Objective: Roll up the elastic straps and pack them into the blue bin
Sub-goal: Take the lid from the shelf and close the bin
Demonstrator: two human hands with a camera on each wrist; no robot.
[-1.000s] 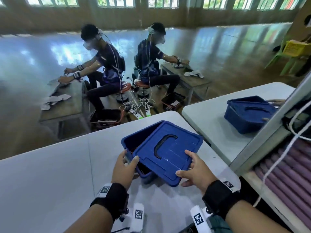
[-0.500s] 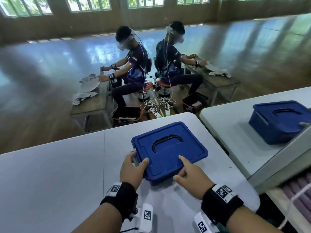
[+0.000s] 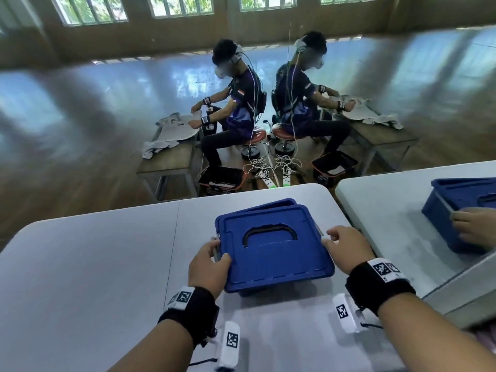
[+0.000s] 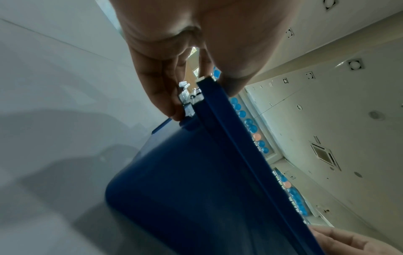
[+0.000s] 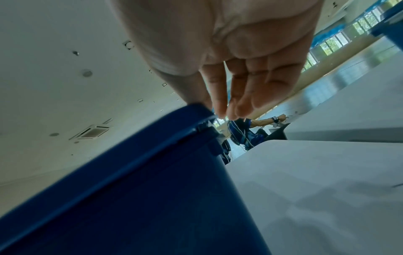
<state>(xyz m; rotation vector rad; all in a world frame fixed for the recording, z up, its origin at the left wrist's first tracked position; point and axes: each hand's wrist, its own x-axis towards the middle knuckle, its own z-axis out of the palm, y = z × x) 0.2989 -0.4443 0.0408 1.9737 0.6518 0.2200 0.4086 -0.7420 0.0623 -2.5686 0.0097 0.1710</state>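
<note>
The blue bin (image 3: 268, 289) stands on the white table (image 3: 107, 277) in front of me, with its blue lid (image 3: 273, 253) lying on top. My left hand (image 3: 218, 257) pinches the lid's left edge, thumb on top and fingers at the grey side latch (image 4: 188, 101). In the left wrist view the bin's wall (image 4: 196, 189) fills the lower frame. My right hand (image 3: 335, 237) is at the lid's right edge. Its thumb touches the rim and its nearly straight fingers (image 5: 231, 107) hang beside the right latch (image 5: 209, 127). No elastic straps show in any view.
A panel at the right reflects a second blue bin (image 3: 461, 208) and a hand. Beyond the table's far edge, seated people work at low wooden benches (image 3: 166, 162), with black crates and cables on the floor. White table stretches to my left.
The lid, askew over the open bin a second ago, now lies on top of it. My right hand has moved from the lid's front edge to its right side.
</note>
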